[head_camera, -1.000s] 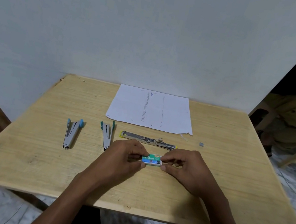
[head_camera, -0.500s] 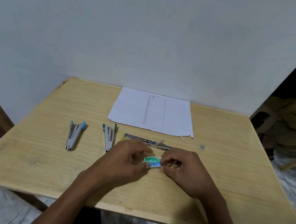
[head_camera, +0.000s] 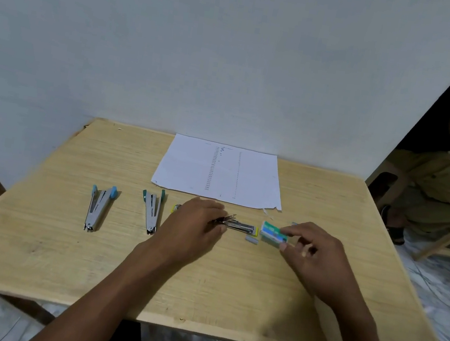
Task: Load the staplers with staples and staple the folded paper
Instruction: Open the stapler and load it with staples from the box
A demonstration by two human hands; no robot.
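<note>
A white sheet of paper [head_camera: 203, 167] lies at the far middle of the wooden table [head_camera: 58, 247]; nearer, at the left, a blue-tipped stapler [head_camera: 98, 207] and a green-tipped stapler [head_camera: 151, 213] lie apart, both splayed open; to their right the left hand [head_camera: 194, 226] covers one end of a yellow-ended stapler [head_camera: 241, 226], its grip unclear; just right of that stapler the right hand [head_camera: 314, 256] pinches a green staple box [head_camera: 273, 232]; a grey strip of staples [head_camera: 252, 239] lies on the table beside the box.
</note>
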